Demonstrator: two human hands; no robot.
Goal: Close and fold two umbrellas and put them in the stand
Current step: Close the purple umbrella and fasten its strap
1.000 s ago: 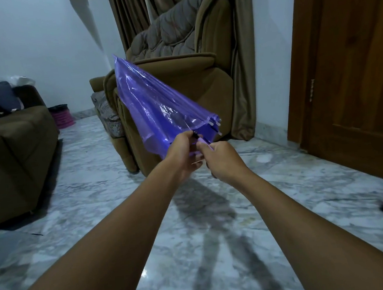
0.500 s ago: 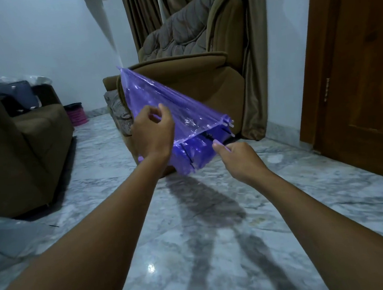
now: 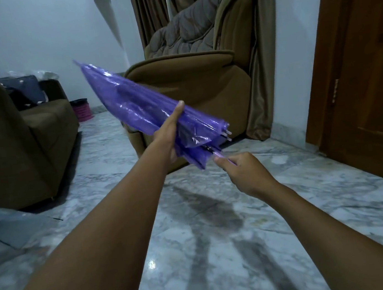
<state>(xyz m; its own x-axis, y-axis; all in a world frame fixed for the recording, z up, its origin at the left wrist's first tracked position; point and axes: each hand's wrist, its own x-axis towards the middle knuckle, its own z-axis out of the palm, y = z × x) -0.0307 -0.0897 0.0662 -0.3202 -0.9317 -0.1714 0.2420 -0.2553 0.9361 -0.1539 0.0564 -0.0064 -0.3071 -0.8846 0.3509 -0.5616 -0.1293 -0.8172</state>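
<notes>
Forearms, two, bare, stretched out over the marble floor point(image 3: 198, 251). Right hand point(image 3: 244, 174): nearer and lower, fingers curled round the handle point(image 3: 221, 157) with the thumb laid along it; where it held a second ago, little altered. Left hand point(image 3: 169, 135): half a second back it was lifted clear above the canopy, and it has now come down on it, thumb stretched along the top of the folds and palm wrapped against the side (the fingers beneath are hidden, though they appear to clasp the bundle). Purple umbrella point(image 3: 137, 98): held in the air between both hands, closed, tip slanting up and away to the left, ribs drawn together; slimmer than a moment ago, the loose plastic now gathered. Judgement: closing done, folding under way, the canopy yet to be wound and secured. Armchair point(image 3: 190, 78) directly behind; sofa point(image 3: 18, 145) to the left; pink basket point(image 3: 82, 109) by the far wall; wooden door point(image 3: 361, 54) on the right. Stand and second umbrella: not in sight.
</notes>
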